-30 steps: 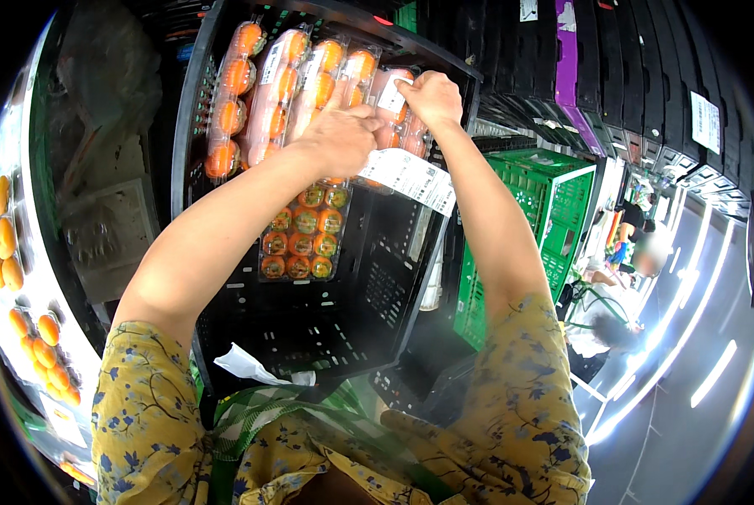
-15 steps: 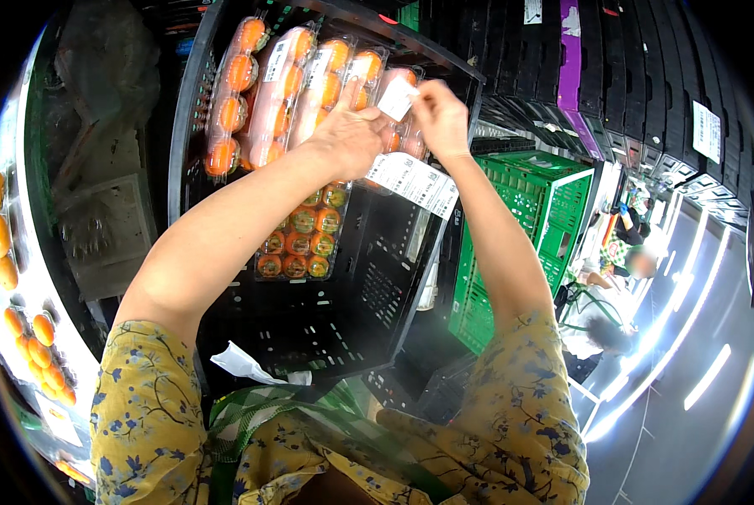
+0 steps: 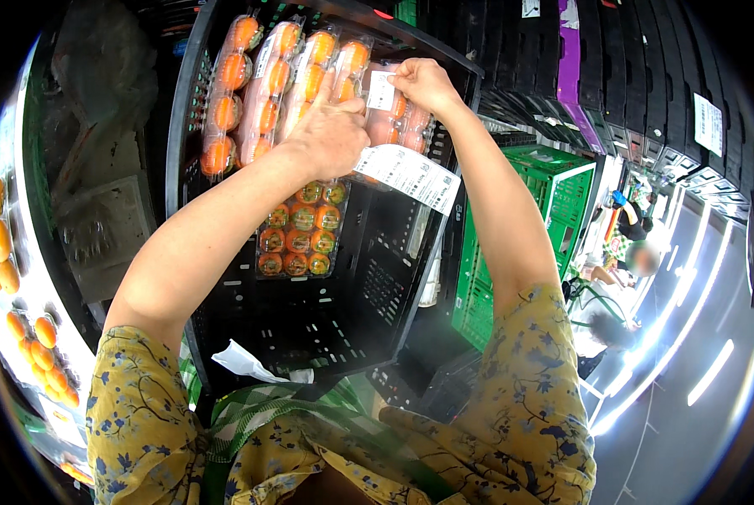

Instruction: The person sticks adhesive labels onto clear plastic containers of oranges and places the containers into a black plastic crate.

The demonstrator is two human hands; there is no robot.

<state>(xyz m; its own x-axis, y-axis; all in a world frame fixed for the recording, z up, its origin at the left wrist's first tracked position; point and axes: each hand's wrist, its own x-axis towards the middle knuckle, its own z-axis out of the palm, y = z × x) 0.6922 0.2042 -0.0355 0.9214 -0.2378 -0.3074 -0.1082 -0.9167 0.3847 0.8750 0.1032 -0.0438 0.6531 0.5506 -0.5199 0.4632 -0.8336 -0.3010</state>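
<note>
My left hand (image 3: 326,133) is over the clear packs in the crate, forefinger stretched out, other fingers curled. A strip of white printed labels (image 3: 410,175) trails to the right from that hand, apparently gripped in its curled fingers. My right hand (image 3: 423,84) pinches the edge of a single white label (image 3: 382,90), which lies against the rightmost fruit pack (image 3: 402,124). Orange, persimmon-like fruit fills the upright clear packs (image 3: 267,88) standing in a row to the left. Lower down, a flat pack (image 3: 298,240) shows several fruits with green tops.
A black perforated crate (image 3: 309,332) holds the packs. White crumpled paper (image 3: 250,364) lies on its near edge. Green crates (image 3: 528,210) stand at the right, below stacked black crates (image 3: 629,76). More orange fruit (image 3: 44,362) sits at far left. Other people (image 3: 634,244) are beyond.
My right hand has moved up and slightly left with the label, which now lies against the rightmost pack. My left hand has shifted slightly left; the label strip still hangs beside it.
</note>
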